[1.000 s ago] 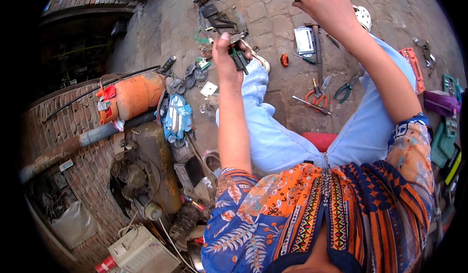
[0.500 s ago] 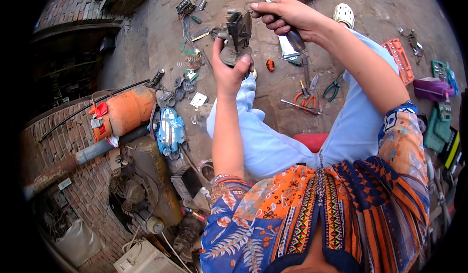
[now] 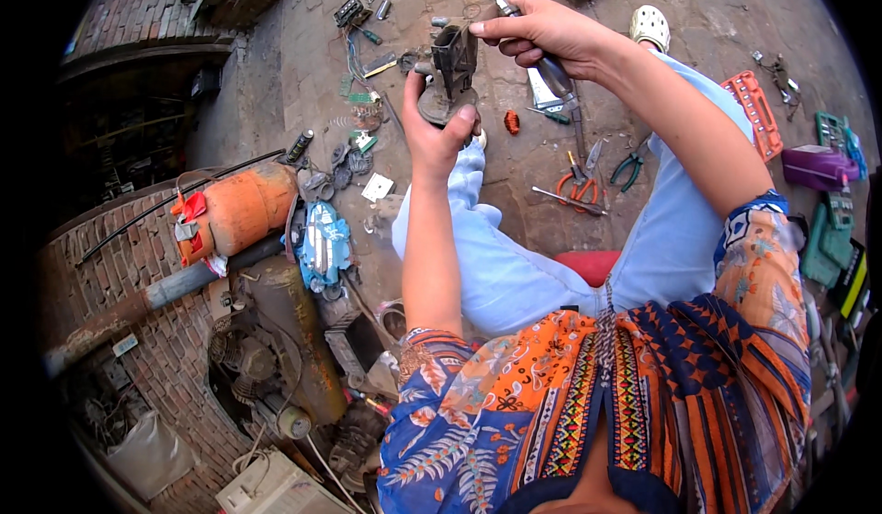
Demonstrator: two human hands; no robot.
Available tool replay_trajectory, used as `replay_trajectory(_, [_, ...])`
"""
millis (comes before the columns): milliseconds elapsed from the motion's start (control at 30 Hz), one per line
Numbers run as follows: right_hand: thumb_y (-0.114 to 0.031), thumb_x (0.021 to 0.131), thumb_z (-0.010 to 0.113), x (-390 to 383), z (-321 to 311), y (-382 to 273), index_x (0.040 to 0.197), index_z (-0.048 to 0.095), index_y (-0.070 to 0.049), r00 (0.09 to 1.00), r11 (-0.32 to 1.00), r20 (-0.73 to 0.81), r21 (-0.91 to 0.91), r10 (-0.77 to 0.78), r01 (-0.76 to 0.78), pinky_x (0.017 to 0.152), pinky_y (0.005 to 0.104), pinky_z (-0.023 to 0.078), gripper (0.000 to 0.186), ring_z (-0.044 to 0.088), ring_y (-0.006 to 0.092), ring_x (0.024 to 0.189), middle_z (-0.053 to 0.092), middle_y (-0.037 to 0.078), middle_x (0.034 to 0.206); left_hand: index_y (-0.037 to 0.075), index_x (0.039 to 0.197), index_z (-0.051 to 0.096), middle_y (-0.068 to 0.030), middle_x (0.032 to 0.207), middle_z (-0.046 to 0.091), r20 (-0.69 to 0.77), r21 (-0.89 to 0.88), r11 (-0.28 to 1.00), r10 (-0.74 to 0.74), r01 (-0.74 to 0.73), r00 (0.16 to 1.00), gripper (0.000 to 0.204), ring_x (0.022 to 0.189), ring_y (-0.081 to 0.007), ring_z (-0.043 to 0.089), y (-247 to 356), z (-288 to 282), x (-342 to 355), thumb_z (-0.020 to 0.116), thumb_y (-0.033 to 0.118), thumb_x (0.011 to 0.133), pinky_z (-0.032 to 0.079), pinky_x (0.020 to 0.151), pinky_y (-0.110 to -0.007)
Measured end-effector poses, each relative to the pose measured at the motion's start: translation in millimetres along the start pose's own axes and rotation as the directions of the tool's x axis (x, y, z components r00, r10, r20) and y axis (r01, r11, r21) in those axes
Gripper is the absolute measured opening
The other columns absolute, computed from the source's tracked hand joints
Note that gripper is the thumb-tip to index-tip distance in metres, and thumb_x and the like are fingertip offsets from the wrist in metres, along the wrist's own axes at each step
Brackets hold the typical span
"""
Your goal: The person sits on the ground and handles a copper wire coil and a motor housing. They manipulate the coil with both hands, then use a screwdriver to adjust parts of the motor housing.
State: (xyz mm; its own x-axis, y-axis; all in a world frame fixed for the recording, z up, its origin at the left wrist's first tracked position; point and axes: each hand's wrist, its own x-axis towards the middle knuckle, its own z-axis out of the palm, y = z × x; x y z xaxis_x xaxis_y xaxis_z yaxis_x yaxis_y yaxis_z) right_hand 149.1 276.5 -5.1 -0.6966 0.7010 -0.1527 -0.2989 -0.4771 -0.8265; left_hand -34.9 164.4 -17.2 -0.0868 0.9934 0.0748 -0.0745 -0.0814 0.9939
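Note:
My left hand (image 3: pixel 435 141) is closed around the round base of a dark, grimy machine part (image 3: pixel 453 62), with its boxy, open-topped section standing upward. A screwdriver (image 3: pixel 554 77) with a dark handle is gripped in my right hand (image 3: pixel 562 38). Its bright shaft slants up and to the left, past the far side of the part and apart from it. The tip runs out of the picture at the top. My right fingertips are right at the upper right edge of the part; whether they press on it I cannot tell.
Orange-handled scissors (image 3: pixel 581 191), green-handled pliers (image 3: pixel 627 172) and a copper coil (image 3: pixel 512 122) lie on the paving between my legs. A red socket tray (image 3: pixel 751 114) and a purple container (image 3: pixel 816 167) stand at right. An orange gas cylinder (image 3: pixel 250 203) is at left.
The screwdriver has swung slightly, so more of its shaft shows beside my right fingers. The dark part has turned a little in my left hand.

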Motion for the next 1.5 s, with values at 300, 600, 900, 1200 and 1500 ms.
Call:
replay_trajectory(300, [-0.024, 0.088, 0.067, 1, -2, -3, 0.099, 0.058, 0.001, 0.998, 0.998, -0.006, -0.041, 0.055, -0.056, 0.037, 0.0122, 0.03, 0.029, 0.035, -0.0001, 0.051, 0.056, 0.005, 0.086, -0.001, 0.116, 0.042, -0.0091, 0.079, 0.058, 0.015, 0.062, 0.998, 0.025, -0.026, 1.0, 0.06, 0.057, -0.0154, 0.057, 4, 1, 0, 0.072, 0.026, 0.072, 0.048, 0.049, -0.028])
replay_trajectory(600, [-0.023, 0.078, 0.068, -9, -29, 2, 0.091, 0.06, 0.005, 0.998, 0.377, -0.019, -0.926, -0.056, 0.003, 0.064, 0.035, 0.049, 0.031, 0.063, 0.0224, 0.068, 0.063, 0.014, 0.073, 0.004, 0.113, 0.047, -0.0089, 0.073, 0.056, -0.174, -0.15, 0.986, -0.094, 0.068, 0.98, 0.04, 0.059, -0.018, 0.056, -1, -8, 5, 0.061, 0.029, 0.084, 0.049, 0.05, -0.031])
replay_trajectory(900, [-0.015, 0.076, 0.065, -32, -64, 1, 0.109, 0.054, 0.006, 0.93, 0.06, -0.186, -0.975, 0.317, -0.215, 0.064, 0.0367, 0.052, 0.04, 0.065, 0.0293, 0.076, 0.063, 0.021, 0.089, 0.005, 0.089, 0.056, -0.0075, 0.068, 0.052, -0.146, -0.208, 0.975, -0.103, 0.072, 0.984, 0.04, 0.057, -0.0212, 0.05, -2, -22, 9, 0.054, 0.044, 0.086, 0.043, 0.053, -0.035])
replay_trajectory(1200, [-0.014, 0.085, 0.064, -29, -49, -25, 0.115, 0.056, 0.005, 0.951, 0.776, 0.012, -0.582, 0.31, -0.245, 0.044, 0.0242, 0.037, 0.036, 0.048, 0.0069, 0.052, 0.065, 0.005, 0.082, 0.008, 0.103, 0.055, -0.0062, 0.069, 0.05, -0.02, -0.501, 0.844, -0.232, 0.191, 0.973, 0.046, 0.056, -0.019, 0.047, 6, -37, 6, 0.051, 0.05, 0.085, 0.039, 0.051, -0.032])
replay_trajectory(1500, [-0.027, 0.093, 0.057, -40, -21, -26, 0.137, 0.044, -0.011, 0.998, 0.896, -0.007, -0.44, 0.066, -0.062, 0.053, 0.0172, 0.045, 0.049, 0.053, 0.0035, 0.068, 0.064, 0.004, 0.096, 0.005, 0.099, 0.054, -0.0066, 0.07, 0.049, 0.055, -0.594, 0.77, -0.252, 0.235, 0.966, 0.048, 0.056, -0.0175, 0.047, 9, -44, 5, 0.053, 0.051, 0.085, 0.039, 0.05, -0.029])
